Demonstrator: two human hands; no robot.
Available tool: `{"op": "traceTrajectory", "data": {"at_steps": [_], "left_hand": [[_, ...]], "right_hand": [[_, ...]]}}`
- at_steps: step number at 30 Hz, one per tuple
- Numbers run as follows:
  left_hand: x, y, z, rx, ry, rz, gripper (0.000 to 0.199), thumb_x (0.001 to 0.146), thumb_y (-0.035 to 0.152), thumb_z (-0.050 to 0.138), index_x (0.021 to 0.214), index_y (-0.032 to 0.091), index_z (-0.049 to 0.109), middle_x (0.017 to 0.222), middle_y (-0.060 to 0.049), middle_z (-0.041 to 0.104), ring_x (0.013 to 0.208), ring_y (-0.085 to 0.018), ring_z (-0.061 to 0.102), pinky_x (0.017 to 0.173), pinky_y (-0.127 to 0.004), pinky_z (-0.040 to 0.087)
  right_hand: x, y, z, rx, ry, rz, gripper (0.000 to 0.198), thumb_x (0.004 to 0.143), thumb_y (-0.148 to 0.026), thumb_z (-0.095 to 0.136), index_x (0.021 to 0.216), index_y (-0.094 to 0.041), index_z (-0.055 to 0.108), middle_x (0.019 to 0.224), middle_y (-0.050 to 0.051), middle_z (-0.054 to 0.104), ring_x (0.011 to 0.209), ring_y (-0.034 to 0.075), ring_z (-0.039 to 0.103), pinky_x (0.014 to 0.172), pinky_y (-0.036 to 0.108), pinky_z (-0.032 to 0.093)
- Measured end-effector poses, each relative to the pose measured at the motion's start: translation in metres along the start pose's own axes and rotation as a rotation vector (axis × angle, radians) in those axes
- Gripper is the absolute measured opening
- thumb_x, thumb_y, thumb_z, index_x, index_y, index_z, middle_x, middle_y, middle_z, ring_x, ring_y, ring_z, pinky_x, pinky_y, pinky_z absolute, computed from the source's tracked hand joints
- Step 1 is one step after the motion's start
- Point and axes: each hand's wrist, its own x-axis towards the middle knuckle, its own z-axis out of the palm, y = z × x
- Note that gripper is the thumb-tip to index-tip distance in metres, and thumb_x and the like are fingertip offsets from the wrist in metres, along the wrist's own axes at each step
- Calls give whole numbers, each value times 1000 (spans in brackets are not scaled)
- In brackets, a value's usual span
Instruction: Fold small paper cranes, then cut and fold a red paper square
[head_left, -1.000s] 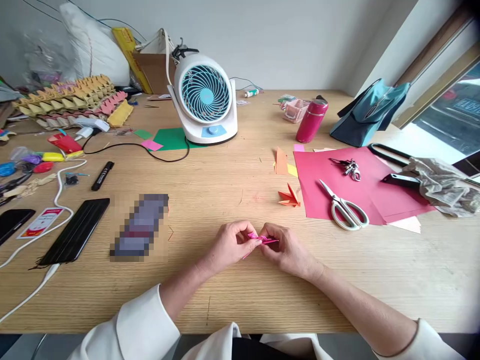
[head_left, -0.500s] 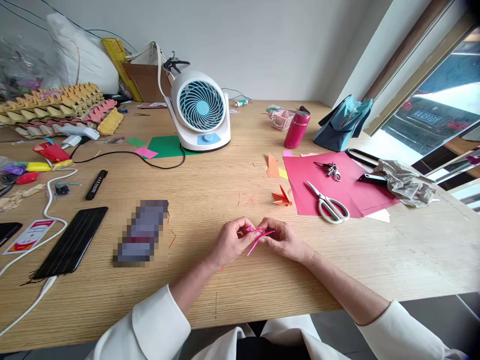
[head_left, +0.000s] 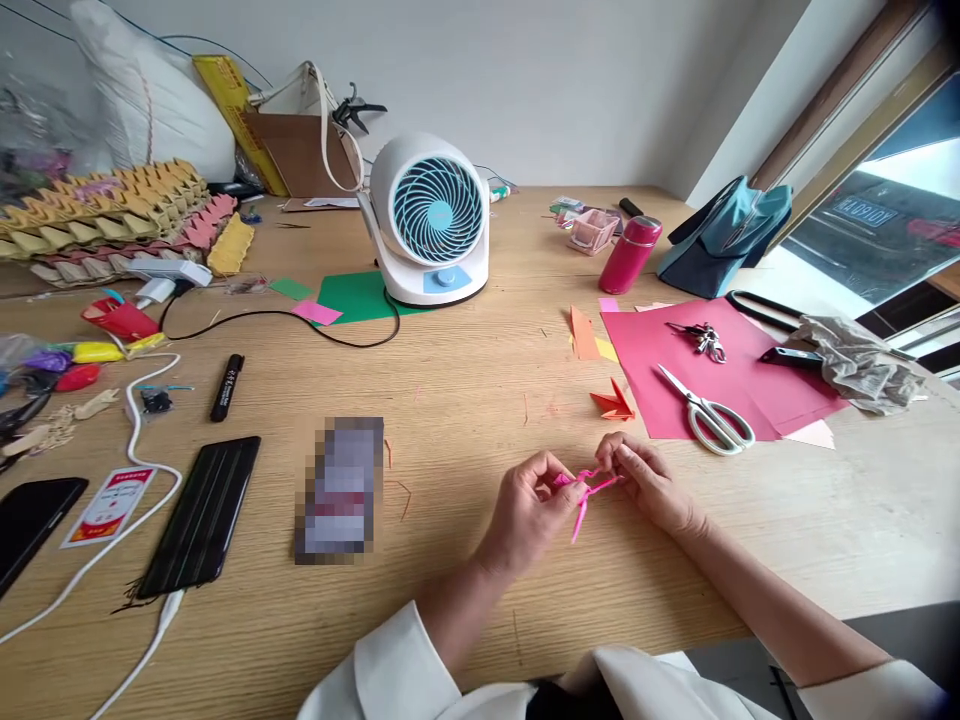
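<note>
Paper (head_left: 580, 518): pink, folded narrow
Left hand (head_left: 529, 510): fingers closed, pinching it
Right hand (head_left: 651, 485): fingertips closed on its right end
Scissors (head_left: 697, 404): on red sheet (head_left: 643, 345)

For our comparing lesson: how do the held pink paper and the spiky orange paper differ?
The held pink paper is pinched in the left fingers, while the spiky orange paper rests on the table. Pink paper shows thin strips; orange paper has broader, pointed flaps. Both are bright.

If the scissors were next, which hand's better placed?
Probably the right hand: it's nearer the scissors, though also at the pink paper. The left hand pinches that paper, farther from the scissors.
</note>
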Motion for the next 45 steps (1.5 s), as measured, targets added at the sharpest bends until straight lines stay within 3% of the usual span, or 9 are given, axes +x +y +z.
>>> {"op": "traceTrajectory", "data": {"at_steps": [5,11,19,28,36,41,45], "left_hand": [[-15,8,-6,-130,-61,-92,29,80,36,73,69,17,54,67,1,56,62,-11,54,58,-23,43],[-15,-6,-18,-171,-43,-118,30,79,42,73,72,16,58,70,-2,61,65,-14,56,56,-23,42],[-11,-15,-23,-173,-105,-91,29,80,40,74,72,17,57,71,-1,60,67,-13,56,60,-24,44],[-6,-17,-32,-191,-88,-183,38,78,49,74,76,17,54,74,-1,61,62,-11,54,56,-22,45],[0,-9,-40,-79,34,-110,36,79,48,73,73,18,53,67,3,56,60,-10,52,57,-21,45],[5,-7,-44,-15,110,-77,33,76,44,76,75,18,57,64,4,57,56,-9,50,55,-21,45],[9,-11,-45,17,185,-70,34,74,44,79,75,17,59,68,3,60,56,-8,51,54,-21,44]], "right_hand": [[-1,-3,4,-37,125,39,30,86,-50,69,83,-20,66,75,0,55,61,12,49,55,24,43],[0,-10,14,-126,254,74,34,80,-55,73,80,-22,65,72,1,55,60,14,51,55,27,46],[1,-7,15,-172,286,54,35,81,-56,72,83,-22,64,75,2,57,61,13,52,56,27,46],[0,-10,18,-193,225,12,39,82,-57,70,82,-19,62,72,0,57,61,13,52,59,28,46],[2,-9,20,-277,119,-56,44,88,-63,59,81,-19,56,68,-1,53,58,12,50,56,26,43],[0,-3,18,-399,30,-110,36,94,-53,56,82,-19,58,68,-1,53,61,13,47,58,26,39],[2,-7,18,-491,-70,-160,23,94,-38,58,81,-19,60,78,3,60,73,16,54,68,28,42]]}}
